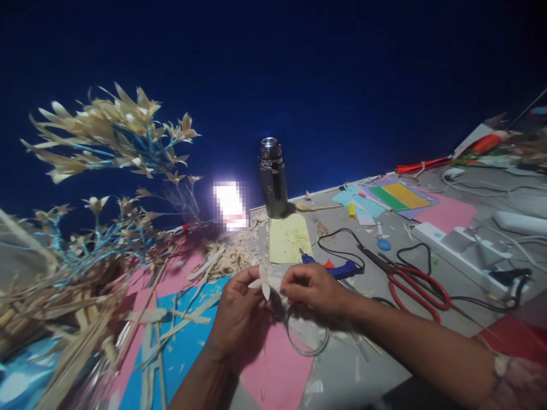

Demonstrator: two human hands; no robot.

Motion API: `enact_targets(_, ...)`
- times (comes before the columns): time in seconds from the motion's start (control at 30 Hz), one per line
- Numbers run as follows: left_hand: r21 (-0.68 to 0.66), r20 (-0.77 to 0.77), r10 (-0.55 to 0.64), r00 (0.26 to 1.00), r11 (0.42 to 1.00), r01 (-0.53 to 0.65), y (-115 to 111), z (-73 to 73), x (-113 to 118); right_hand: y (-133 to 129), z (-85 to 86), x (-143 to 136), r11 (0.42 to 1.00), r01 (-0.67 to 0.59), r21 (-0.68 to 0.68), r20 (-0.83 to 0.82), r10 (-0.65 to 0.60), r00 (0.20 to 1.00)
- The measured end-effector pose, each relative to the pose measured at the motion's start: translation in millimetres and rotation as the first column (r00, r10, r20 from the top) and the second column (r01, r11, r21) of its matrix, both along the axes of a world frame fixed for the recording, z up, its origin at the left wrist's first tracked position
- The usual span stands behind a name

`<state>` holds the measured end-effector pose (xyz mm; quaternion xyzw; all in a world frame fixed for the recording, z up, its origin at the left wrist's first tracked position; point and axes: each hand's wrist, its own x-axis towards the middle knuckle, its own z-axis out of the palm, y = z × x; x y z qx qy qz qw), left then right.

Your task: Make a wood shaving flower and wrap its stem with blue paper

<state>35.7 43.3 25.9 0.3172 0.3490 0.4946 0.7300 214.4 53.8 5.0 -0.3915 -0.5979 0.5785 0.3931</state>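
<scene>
A small pale flower with pointed petals is held between my hands above the pink paper. My left hand grips it at its left side, thumb and fingers pressed together. Close by on the right, my right hand has its fingertips pinched beside the petals; what they hold is too small to make out. A blue glue gun lies just behind my right hand, near a yellow sheet. Below the hands is a thin metal ring.
A dark flask stands at the back. Dried flowers on blue stems rise at the left, above husk strips and blue paper. Red-handled scissors, a white power strip and cables lie at the right.
</scene>
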Motion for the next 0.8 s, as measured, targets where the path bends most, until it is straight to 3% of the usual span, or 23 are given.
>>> enact_targets(0.13,-0.018,0.004,-0.035,0.999,0.999,0.035,1.4,-10.0,-0.5,5.8,4.6,5.7,0.992,0.119,0.043,-0.042,-0.118,0.992)
enact_targets(0.47,0.017,-0.061,-0.072,0.996,0.997,0.073,1.2,-30.3,3.0,3.9,8.8,3.2,0.983,0.141,0.12,-0.051,-0.136,0.989)
enact_targets(0.8,0.015,-0.092,-0.029,0.995,0.999,0.031,4.2,-29.1,3.8,-3.5,8.3,-2.8,0.962,0.241,0.129,-0.103,-0.228,0.968)
